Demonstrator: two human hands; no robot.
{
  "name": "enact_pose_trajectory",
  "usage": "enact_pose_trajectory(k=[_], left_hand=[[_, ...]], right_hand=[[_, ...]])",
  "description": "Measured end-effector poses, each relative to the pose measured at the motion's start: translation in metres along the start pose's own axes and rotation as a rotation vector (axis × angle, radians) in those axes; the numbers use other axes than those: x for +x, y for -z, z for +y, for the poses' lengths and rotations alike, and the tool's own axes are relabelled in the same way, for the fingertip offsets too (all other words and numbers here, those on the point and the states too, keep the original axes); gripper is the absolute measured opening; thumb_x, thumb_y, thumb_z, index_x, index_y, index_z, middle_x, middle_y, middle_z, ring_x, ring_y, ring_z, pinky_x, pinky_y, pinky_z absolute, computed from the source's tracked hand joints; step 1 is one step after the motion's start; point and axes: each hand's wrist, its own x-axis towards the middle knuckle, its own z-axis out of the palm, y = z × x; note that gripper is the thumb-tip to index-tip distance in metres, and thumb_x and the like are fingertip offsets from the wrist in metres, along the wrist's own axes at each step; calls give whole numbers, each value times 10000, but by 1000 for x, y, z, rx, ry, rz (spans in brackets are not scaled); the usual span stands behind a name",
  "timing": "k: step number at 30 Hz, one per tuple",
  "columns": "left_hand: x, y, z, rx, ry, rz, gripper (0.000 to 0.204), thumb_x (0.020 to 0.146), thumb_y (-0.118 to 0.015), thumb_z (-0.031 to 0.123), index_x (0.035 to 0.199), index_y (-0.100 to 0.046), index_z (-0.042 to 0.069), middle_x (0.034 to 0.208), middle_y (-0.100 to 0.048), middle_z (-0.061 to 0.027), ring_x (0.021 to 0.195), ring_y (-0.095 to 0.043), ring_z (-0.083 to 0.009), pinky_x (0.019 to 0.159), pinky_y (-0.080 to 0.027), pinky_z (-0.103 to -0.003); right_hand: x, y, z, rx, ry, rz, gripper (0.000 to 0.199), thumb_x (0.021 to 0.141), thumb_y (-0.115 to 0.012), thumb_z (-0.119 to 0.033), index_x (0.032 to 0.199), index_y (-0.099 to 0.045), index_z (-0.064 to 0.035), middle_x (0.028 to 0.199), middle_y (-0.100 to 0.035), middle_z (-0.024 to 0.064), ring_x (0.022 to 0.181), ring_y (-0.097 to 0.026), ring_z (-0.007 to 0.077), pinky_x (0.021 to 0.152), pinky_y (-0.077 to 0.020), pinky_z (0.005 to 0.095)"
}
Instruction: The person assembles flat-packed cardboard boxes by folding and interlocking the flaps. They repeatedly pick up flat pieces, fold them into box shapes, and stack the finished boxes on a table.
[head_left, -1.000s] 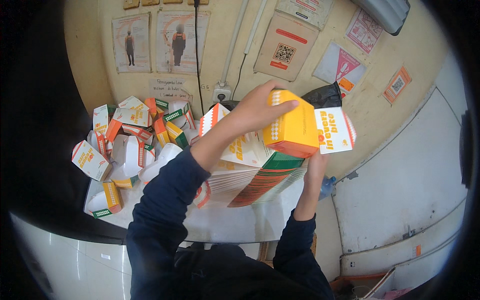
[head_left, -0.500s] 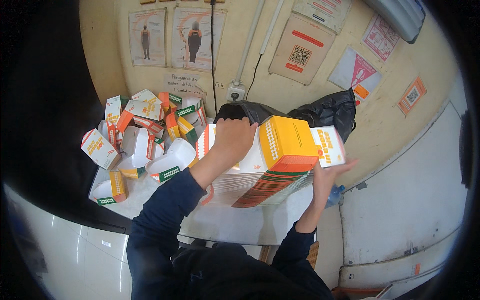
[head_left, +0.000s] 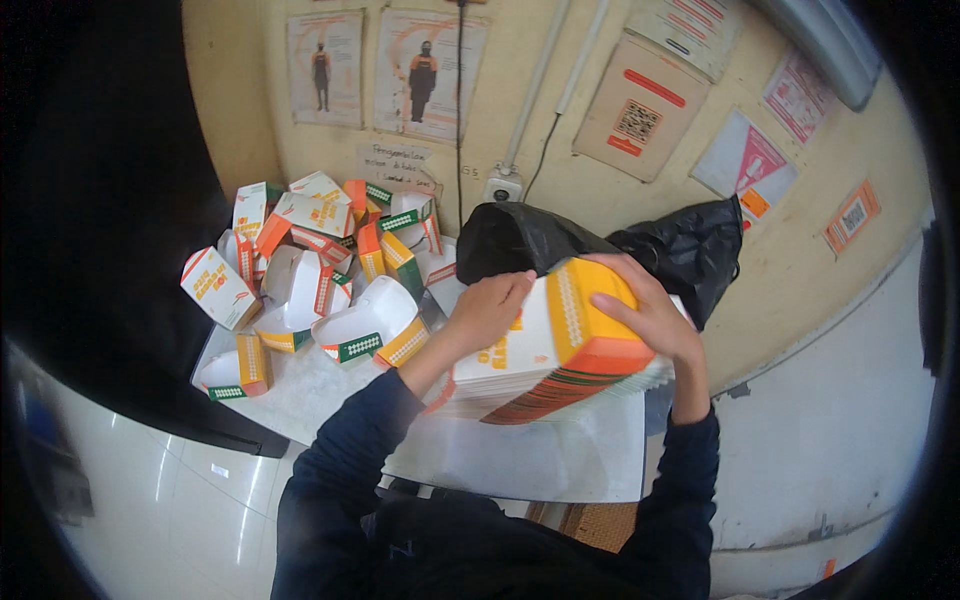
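Both arms are stretched forward in dark blue sleeves. The left hand point(head_left: 487, 312) is curled with its fingers bent down. The right hand point(head_left: 650, 315) is spread wide, palm down.

The person wears a dark navy long-sleeved top. Both sleeves run down to the wrists, the cloth creased and bunched along the forearms. The left hand point(head_left: 487, 312) and right hand point(head_left: 652, 318) are bare, with no gloves, rings or watch showing.
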Motion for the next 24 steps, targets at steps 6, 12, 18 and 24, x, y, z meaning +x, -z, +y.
enact_pose_trajectory(k=[6, 12, 18, 24], left_hand=[[-24, -2, -23, -178, -67, 205, 303, 936, -430, 258, 1007, -570, -1, 989, -590, -171, 989, -543, -335, 886, -398, -369], [-118, 30, -105, 139, 16, 841, 251, 861, -529, 112, 1095, -528, 20, 1129, -512, -153, 1138, -444, -298, 998, -298, -387], [-169, 39, -203, 920, 307, 380, 391, 767, -590, 41, 1153, -538, 77, 1058, -552, -122, 1159, -436, -308, 1018, -229, -531], [-164, 96, -150, 746, 85, 307, 407, 739, -602, 42, 1140, -571, 106, 1001, -571, -94, 1012, -516, -300, 983, -303, -455]], right_hand=[[-10, -3, 16, 49, 6, -4, 450, 816, -629, -265, 1180, -513, -27, 1088, -533, 123, 1036, -517, 235, 910, -382, 317], [-4, -3, 11, 103, -27, -38, 424, 813, -607, -220, 1173, -497, -23, 1080, -522, 111, 1022, -516, 224, 901, -383, 313], [-9, -3, 8, 90, -76, -42, 427, 819, -599, -220, 1190, -498, -34, 1085, -512, 121, 1044, -497, 234, 918, -366, 312], [-17, -4, -18, -720, 88, 457, 494, 771, -661, -252, 1218, -517, -96, 1250, -490, 134, 1180, -439, 292, 1023, -278, 453]])
